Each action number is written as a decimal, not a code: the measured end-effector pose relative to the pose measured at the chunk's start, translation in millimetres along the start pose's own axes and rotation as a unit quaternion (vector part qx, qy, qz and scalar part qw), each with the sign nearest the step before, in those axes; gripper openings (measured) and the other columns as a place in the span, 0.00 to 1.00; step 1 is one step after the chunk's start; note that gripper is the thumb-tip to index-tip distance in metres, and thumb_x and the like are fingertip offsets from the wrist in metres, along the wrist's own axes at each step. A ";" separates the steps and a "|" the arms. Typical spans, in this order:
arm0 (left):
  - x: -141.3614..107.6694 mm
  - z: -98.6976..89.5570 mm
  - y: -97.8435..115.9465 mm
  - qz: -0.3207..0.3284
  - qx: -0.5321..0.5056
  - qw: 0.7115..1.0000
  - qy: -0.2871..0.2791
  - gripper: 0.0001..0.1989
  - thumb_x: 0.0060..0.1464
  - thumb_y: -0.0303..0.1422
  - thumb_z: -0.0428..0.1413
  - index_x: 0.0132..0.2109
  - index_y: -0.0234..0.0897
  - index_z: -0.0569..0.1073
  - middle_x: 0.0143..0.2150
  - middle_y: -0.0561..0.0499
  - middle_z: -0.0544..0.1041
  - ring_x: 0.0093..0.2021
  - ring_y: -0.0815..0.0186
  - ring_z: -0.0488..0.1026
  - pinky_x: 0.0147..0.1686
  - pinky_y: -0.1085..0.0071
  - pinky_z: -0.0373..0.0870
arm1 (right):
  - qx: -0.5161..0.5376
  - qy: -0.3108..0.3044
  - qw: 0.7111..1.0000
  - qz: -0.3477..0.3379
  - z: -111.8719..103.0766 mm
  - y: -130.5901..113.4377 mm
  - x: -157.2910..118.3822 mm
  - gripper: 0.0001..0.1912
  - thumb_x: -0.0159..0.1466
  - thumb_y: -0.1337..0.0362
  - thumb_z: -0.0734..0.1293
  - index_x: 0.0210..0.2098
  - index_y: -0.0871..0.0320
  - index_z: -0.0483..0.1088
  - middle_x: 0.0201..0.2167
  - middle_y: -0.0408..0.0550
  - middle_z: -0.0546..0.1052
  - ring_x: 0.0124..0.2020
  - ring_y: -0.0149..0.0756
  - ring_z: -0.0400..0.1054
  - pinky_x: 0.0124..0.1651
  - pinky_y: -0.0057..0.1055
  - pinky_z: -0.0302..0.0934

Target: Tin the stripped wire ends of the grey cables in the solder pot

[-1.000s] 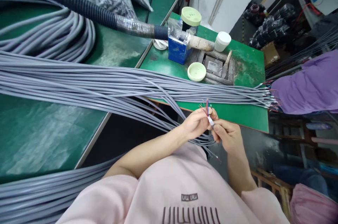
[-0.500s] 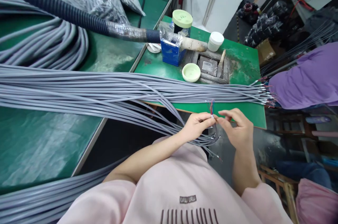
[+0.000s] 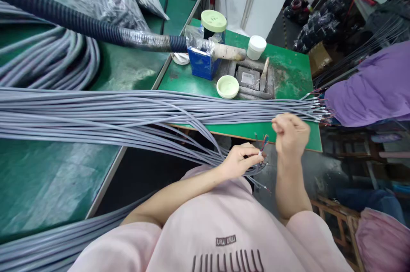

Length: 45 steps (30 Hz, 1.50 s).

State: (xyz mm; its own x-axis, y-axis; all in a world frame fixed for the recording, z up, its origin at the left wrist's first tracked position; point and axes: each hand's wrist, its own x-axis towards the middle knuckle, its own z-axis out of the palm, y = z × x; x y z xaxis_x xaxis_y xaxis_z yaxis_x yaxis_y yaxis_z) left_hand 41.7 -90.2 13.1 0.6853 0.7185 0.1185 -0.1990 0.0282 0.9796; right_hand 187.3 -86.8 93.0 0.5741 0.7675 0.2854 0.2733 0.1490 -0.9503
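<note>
My left hand (image 3: 241, 160) pinches a grey cable (image 3: 260, 153) close to its stripped end, between thumb and fingers. Thin red and blue wires (image 3: 264, 141) fan upward out of that end. Several other cable ends hang loosely below the same hand. Raised to the right, over the near edge of the bench, my right hand (image 3: 291, 133) is closed with its fingertips together. It is apart from the cable, and whatever is between its fingers, if anything, is too small to make out. A thick bundle of grey cables (image 3: 179, 109) runs across the bench behind both hands.
On the green bench (image 3: 291, 75) are a small open bowl (image 3: 227, 87), a white tub (image 3: 256, 48), a blue box (image 3: 201, 62) and a solder-pot-like recess (image 3: 249, 79). A black corrugated hose (image 3: 96, 28) crosses above. A co-worker's purple sleeve (image 3: 371, 88) is at right.
My right hand has left the cable end and moved up and to the right, its fingers closing. My left hand still holds the cable, now slightly lower, with the wires leaning right.
</note>
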 end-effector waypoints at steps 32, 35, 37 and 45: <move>12.3 -39.0 17.9 -0.147 -0.438 0.884 0.072 0.15 0.47 0.39 0.67 0.35 0.29 0.79 0.26 0.50 0.77 0.27 0.71 0.74 0.32 0.75 0.71 | -0.220 -0.312 0.842 -0.382 -14.1 33.5 -30.6 0.25 0.61 0.70 0.68 0.57 0.46 0.69 0.58 0.50 0.72 0.58 0.46 0.63 0.56 0.48 0.63; 12.2 -40.4 21.5 -0.144 -0.443 0.883 0.054 0.15 0.48 0.40 0.66 0.32 0.29 0.77 0.26 0.50 0.76 0.25 0.72 0.72 0.28 0.76 0.70 | -0.217 -0.318 0.828 -0.407 -4.4 31.8 -31.0 0.25 0.60 0.66 0.71 0.56 0.45 0.69 0.59 0.50 0.71 0.61 0.47 0.61 0.57 0.48 0.63; 11.6 -41.1 22.4 -0.143 -0.446 0.882 0.054 0.15 0.49 0.39 0.66 0.32 0.29 0.77 0.26 0.50 0.76 0.25 0.72 0.72 0.28 0.76 0.71 | -0.211 -0.316 0.827 -0.414 0.4 30.2 -29.3 0.26 0.59 0.67 0.71 0.57 0.46 0.69 0.58 0.51 0.72 0.60 0.47 0.62 0.57 0.48 0.64; 11.6 -43.2 23.1 -0.132 -0.412 0.898 0.078 0.16 0.48 0.42 0.65 0.34 0.30 0.77 0.27 0.51 0.76 0.25 0.70 0.73 0.32 0.72 0.73 | -0.182 -0.282 0.848 -0.409 6.6 31.9 -25.2 0.21 0.62 0.63 0.69 0.55 0.46 0.70 0.51 0.47 0.78 0.57 0.45 0.67 0.55 0.47 0.66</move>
State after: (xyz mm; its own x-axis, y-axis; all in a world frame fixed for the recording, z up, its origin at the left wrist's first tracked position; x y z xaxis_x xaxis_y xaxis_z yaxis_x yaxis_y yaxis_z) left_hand 14.9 -51.2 30.0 0.6915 0.6975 -0.1879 -0.5380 0.6708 0.5105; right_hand 176.5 -97.3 54.7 -0.3563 0.6916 0.6283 0.6813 0.6525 -0.3319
